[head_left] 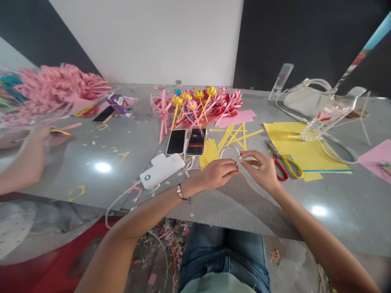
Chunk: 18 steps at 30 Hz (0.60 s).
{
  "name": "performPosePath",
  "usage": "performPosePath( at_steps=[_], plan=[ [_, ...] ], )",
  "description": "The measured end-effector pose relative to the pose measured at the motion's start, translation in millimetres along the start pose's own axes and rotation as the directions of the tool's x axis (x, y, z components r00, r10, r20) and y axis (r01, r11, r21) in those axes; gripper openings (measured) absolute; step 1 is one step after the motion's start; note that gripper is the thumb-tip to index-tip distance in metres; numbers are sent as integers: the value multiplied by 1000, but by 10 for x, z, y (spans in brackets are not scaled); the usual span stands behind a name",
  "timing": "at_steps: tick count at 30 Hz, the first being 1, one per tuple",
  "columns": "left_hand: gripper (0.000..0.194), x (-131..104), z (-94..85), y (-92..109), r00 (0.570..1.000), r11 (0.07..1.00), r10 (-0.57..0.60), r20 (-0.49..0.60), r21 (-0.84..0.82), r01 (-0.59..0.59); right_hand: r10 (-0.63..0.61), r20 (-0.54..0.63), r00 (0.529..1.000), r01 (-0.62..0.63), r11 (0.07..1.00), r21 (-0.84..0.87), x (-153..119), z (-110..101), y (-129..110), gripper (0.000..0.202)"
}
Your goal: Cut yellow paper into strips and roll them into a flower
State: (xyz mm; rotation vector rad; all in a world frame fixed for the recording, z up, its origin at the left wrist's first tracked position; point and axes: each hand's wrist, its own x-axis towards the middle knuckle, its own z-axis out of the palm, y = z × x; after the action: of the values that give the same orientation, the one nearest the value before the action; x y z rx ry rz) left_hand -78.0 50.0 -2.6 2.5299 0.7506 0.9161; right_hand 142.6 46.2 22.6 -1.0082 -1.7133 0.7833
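Note:
A thin white ring that looks like a roll of tape (220,155) stands above the grey table in front of me. My left hand (219,173) pinches its lower edge, fingers pressed together. From the other side my right hand (260,166) closes thumb and forefinger at the ring's right edge, close to the left fingertips. What lies right between the fingertips is too small to make out. Scissors (287,160) with red and yellow handles lie to the right of my right hand. Yellow paper strips (236,137) are scattered just beyond the ring.
Two phones (176,142) and a white power bank (161,171) with a cable lie to the left. Pink, red and yellow paper flowers (198,101) are piled behind. Yellow sheets (282,140), a plastic bottle (331,114) and a white handbag (305,97) are right. Another person's arm (24,162) reaches in left.

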Motion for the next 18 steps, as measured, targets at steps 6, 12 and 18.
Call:
performPosePath(
  at_steps=[6, 12, 18],
  plan=[
    [24, -17, 35, -24, 999, 999, -24, -39, 21, 25, 25, 23, 999, -25, 1000, -9, 2, -29, -21, 10],
    [23, -13, -6, -34, 990, 993, -107, -91, -68, 102, -53, -35, 998, 53, 999, 4, 43, -95, -40, 9],
    [22, 15, -70, 16, 975, 979, -163, -147, -148, 142, -140, -109, 984, 130, 986, -100, 27, -73, -47, 8]
  ],
)
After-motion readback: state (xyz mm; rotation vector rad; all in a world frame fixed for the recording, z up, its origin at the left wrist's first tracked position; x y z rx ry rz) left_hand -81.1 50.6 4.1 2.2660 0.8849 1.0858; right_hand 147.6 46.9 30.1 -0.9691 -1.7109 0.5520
